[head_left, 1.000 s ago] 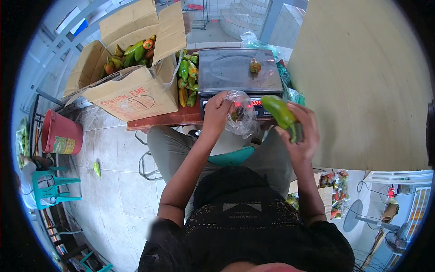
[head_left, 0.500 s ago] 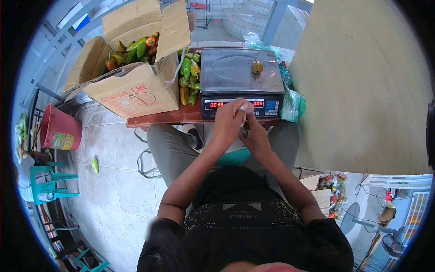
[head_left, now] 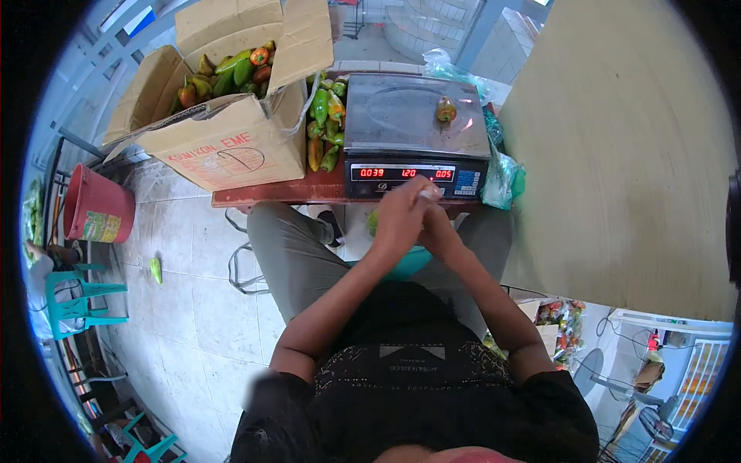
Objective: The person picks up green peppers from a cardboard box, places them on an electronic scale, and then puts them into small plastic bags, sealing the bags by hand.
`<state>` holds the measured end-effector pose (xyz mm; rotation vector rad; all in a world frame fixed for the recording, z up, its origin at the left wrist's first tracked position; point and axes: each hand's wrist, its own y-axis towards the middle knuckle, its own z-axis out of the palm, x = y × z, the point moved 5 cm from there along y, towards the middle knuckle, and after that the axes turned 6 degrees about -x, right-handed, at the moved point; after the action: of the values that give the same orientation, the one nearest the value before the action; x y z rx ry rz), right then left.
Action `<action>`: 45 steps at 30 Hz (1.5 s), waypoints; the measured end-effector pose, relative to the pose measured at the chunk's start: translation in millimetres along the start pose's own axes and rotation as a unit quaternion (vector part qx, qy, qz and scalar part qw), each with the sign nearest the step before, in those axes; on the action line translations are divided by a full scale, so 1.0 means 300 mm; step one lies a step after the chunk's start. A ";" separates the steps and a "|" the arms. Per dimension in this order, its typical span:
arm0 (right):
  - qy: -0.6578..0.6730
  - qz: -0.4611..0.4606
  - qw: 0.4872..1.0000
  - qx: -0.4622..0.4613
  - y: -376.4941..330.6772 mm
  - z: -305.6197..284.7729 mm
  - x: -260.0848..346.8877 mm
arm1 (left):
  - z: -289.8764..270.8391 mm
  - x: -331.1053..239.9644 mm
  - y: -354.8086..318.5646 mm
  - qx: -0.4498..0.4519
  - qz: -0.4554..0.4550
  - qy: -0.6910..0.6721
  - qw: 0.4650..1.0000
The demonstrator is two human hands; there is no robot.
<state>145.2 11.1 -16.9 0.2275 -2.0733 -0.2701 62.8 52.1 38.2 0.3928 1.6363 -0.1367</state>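
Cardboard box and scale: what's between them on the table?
Head view: a pile of loose green and orange peppers lies between the cardboard box and the scale.

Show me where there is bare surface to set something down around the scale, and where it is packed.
The scale platter is mostly bare; only one pepper sits near its right edge. Between the cardboard box and the scale, loose peppers fill the gap. Plastic bags crowd the scale's right side. The table's front edge is a thin strip, with both hands clasped beside it.
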 end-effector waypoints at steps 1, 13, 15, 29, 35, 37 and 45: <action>-0.053 -0.012 0.998 -0.018 -0.009 0.013 -0.024 | 0.018 0.004 -0.016 0.008 0.034 0.043 0.998; -0.082 0.025 0.996 0.002 -0.044 0.073 0.085 | -0.107 0.149 -0.042 0.050 -0.069 -0.067 0.994; -0.064 0.030 0.997 0.040 -0.050 0.053 0.069 | -0.148 0.235 -0.046 0.042 -0.167 -0.071 0.983; -0.324 0.009 0.913 -0.249 0.439 -0.335 -0.225 | -0.070 0.227 -0.085 0.083 -0.306 -0.210 0.925; -0.370 0.044 0.910 -0.182 0.502 -0.318 -0.346 | -0.079 0.152 -0.039 0.022 -0.300 -0.201 0.932; -0.239 0.009 0.937 -0.253 0.493 -0.337 -0.291 | -0.079 0.130 -0.015 -0.005 -0.288 -0.206 0.935; 0.498 0.095 0.862 -0.003 0.234 -0.274 -0.051 | -0.117 0.081 0.070 -0.111 -0.218 -0.263 0.933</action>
<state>220.7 74.3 30.0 0.1117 -1.0457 -0.0095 35.4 87.2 21.3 -0.1812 1.1636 -0.3549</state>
